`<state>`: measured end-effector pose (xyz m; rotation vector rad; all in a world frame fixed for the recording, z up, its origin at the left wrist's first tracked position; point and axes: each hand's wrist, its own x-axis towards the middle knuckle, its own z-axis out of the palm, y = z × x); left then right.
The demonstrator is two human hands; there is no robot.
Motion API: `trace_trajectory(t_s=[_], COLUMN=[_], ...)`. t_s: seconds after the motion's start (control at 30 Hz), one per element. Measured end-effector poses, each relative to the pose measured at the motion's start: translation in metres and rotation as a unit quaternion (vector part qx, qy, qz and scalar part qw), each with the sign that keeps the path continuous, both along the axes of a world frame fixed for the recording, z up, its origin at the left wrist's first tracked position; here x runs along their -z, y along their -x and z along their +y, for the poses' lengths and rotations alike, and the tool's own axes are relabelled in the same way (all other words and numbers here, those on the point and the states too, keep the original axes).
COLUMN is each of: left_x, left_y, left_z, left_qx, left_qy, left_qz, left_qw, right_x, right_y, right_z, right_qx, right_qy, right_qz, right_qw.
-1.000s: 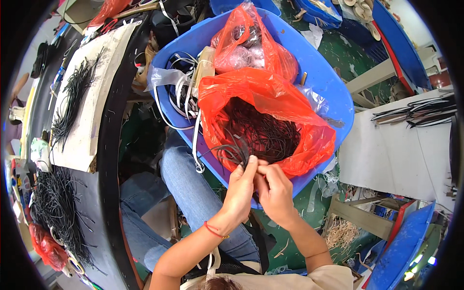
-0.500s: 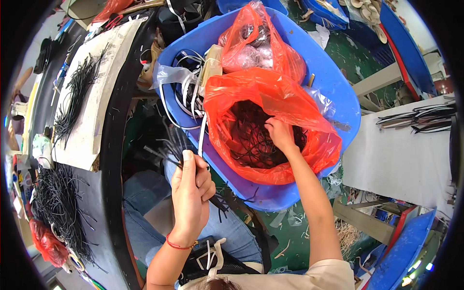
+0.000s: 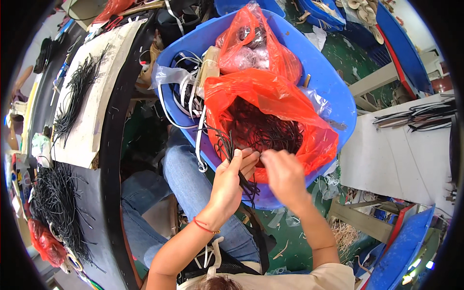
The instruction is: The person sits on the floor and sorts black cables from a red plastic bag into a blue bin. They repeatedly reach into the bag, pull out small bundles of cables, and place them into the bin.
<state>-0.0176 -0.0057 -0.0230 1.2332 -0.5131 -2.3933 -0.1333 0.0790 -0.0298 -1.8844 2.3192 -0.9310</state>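
My left hand is closed round a small bunch of thin black cords, which stick out above the thumb and hang below the palm. Just right of its fingertips is my right hand, smeared by motion, so whether its fingers hold anything is unclear. Both hands are over the near rim of an open red plastic bag. Inside the bag lies a tangled heap of black cords. The bag sits in a blue plastic tub in front of my knees.
A tied red bag and white straps share the tub. Left, a black-topped bench carries a pale board with black cords and another cord pile. Right, black strips lie on a white surface.
My right hand has come out of the cord heap toward me. My left hand has moved right with its bunch, from beside the tub to the bag's near rim.
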Motion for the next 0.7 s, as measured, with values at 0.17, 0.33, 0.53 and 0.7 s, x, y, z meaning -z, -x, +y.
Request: trace_trajectory(t_s=[0.17, 0.33, 0.53, 0.7], left_x=[-0.004, -0.041, -0.09, -0.079], left_y=[-0.007, -0.048, -0.084, -0.087], left_z=[0.006, -0.011, -0.037, -0.038], left_qx=[-0.029, -0.051, -0.159, -0.159], left_qy=[0.033, 0.116, 0.213, 0.188], left_qz=[0.003, 0.013, 0.018, 0.024], left_qw=[0.999, 0.992, 0.964, 0.969], right_x=[-0.012, 0.016, 0.169, 0.151], right_y=[-0.043, 0.0, 0.098, 0.099], right_z=[0.019, -0.003, -0.053, -0.056], right_qx=[-0.008, -0.067, 0.111, 0.138], right_qy=[-0.046, -0.013, -0.146, -0.113], right_qz=[-0.071, -0.22, 0.018, -0.063], right_qw=[0.996, 0.973, 0.983, 0.982])
